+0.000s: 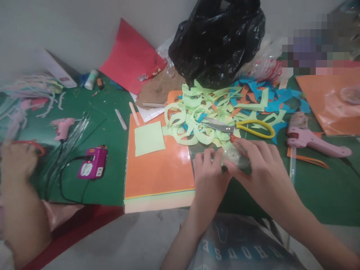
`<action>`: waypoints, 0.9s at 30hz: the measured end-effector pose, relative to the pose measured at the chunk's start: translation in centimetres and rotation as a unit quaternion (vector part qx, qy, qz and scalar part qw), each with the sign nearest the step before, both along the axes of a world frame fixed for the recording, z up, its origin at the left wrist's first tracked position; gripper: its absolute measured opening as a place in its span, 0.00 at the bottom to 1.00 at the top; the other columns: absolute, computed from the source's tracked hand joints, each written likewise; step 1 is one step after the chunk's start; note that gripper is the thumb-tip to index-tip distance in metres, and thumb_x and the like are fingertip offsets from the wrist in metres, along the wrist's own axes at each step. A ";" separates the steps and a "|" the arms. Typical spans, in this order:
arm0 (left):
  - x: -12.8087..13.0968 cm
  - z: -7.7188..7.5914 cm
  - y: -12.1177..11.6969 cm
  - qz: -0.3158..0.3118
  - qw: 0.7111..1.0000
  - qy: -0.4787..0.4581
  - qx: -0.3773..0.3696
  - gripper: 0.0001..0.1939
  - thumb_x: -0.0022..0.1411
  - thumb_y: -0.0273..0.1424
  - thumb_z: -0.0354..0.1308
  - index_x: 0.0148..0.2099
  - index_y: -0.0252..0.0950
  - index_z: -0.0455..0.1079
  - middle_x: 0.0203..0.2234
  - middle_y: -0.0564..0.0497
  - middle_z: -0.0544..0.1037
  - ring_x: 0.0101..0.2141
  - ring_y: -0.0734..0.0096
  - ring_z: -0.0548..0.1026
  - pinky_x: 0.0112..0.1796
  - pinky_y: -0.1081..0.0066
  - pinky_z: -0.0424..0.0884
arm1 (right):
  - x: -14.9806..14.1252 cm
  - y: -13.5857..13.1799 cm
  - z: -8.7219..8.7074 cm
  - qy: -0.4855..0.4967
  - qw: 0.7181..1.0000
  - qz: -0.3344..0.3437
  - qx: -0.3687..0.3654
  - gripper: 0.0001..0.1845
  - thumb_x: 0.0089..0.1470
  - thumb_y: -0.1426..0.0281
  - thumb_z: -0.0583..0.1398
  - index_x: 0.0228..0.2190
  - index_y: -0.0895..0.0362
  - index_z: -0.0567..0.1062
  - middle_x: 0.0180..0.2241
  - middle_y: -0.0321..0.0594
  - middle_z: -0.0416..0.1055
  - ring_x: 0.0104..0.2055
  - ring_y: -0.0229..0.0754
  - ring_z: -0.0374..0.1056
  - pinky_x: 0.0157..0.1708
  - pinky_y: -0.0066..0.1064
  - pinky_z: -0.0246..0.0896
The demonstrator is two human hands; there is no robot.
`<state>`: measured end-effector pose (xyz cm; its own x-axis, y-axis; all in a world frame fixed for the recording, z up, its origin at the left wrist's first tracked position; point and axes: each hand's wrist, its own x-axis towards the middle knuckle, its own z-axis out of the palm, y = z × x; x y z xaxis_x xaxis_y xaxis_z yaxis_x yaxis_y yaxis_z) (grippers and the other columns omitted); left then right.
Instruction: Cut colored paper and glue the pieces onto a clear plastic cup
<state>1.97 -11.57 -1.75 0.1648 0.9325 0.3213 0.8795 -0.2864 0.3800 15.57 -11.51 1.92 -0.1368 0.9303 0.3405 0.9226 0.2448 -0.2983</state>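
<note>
Both my hands meet over the green mat (315,187), just right of a stack of orange paper (157,168). My right hand (258,165) curls around a small clear plastic thing (236,156), perhaps a tape roll. My left hand (209,168) pinches at its left side with fingers closed. Yellow-handled scissors (242,126) lie just beyond my hands on a heap of light green and blue paper scraps (213,108). A light green paper square (149,138) rests on the orange stack.
A pink glue gun (312,140) lies at right, another one (63,126) at left near a purple plug box (92,168) with black cables. A black plastic bag (218,41) and red paper (129,56) stand at the back. Another person's hand (17,161) is at far left.
</note>
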 end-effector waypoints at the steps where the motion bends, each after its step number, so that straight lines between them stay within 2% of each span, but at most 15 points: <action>1: 0.0 0.0 0.0 0.000 1.000 0.002 0.001 0.14 0.64 0.34 0.61 0.52 0.38 0.73 0.41 0.47 0.75 0.39 0.63 0.67 0.43 0.64 0.68 | 0.0 0.0 0.0 0.002 1.000 0.003 -0.001 0.27 0.65 0.56 0.55 0.55 0.64 0.69 0.47 0.55 0.73 0.45 0.56 0.67 0.43 0.46 0.66; 13: 0.0 -0.3 0.1 -0.011 1.000 0.001 0.027 0.12 0.64 0.33 0.61 0.48 0.35 0.74 0.39 0.45 0.75 0.38 0.62 0.67 0.41 0.64 0.67 | 0.0 -0.2 0.0 -0.002 1.000 0.014 0.005 0.29 0.64 0.59 0.57 0.60 0.61 0.65 0.51 0.56 0.71 0.52 0.59 0.66 0.49 0.49 0.65; 21: 0.0 -0.7 0.2 -0.014 1.000 -0.016 0.021 0.17 0.60 0.34 0.65 0.51 0.36 0.72 0.41 0.46 0.75 0.39 0.62 0.67 0.41 0.63 0.68 | 0.4 -0.6 -0.4 -0.013 0.999 0.015 0.025 0.35 0.63 0.58 0.59 0.63 0.64 0.60 0.53 0.58 0.70 0.55 0.60 0.65 0.50 0.49 0.64; 27: -0.2 -0.9 0.2 -0.016 1.000 -0.016 -0.005 0.21 0.60 0.38 0.66 0.53 0.37 0.71 0.42 0.46 0.75 0.39 0.62 0.67 0.41 0.63 0.68 | 0.6 -0.5 -0.4 -0.009 1.000 0.015 0.018 0.30 0.64 0.58 0.58 0.60 0.63 0.64 0.52 0.56 0.71 0.53 0.57 0.66 0.49 0.47 0.63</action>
